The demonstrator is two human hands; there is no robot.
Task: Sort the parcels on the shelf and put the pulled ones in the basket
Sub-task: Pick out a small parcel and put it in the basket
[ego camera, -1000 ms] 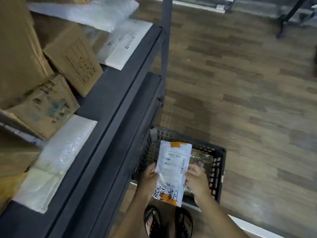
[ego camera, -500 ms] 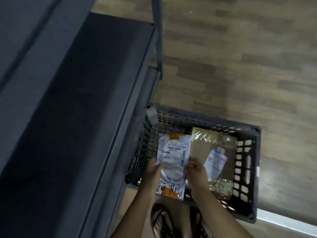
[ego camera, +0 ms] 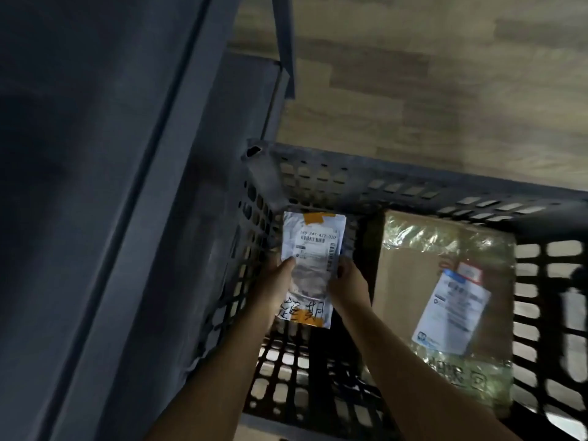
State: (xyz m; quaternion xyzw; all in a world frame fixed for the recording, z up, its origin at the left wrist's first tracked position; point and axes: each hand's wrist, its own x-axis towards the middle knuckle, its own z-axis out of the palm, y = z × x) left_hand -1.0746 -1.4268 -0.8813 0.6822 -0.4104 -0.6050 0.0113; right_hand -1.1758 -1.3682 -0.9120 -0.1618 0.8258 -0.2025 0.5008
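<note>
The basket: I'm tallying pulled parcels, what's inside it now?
A film-wrapped cardboard box with a white label lies at the right of the basket. The left hand and right hand hold a small white parcel over its left side. Whatever is under the box is hidden.

A wood-look floor (ego camera: 413,90) fills the upper right of the view. Its planks run roughly left to right, with staggered end joints. The tones vary from pale tan to grey-brown, and one darker plank lies near the top right corner. The grain is smeared by motion blur, so finer detail cannot be made out. Bright patches, apparently the same floor, show through the openings of the basket (ego camera: 413,183) along its near side. A pale sliver (ego camera: 569,436) sits in the bottom right corner, too blurred to identify.
</note>
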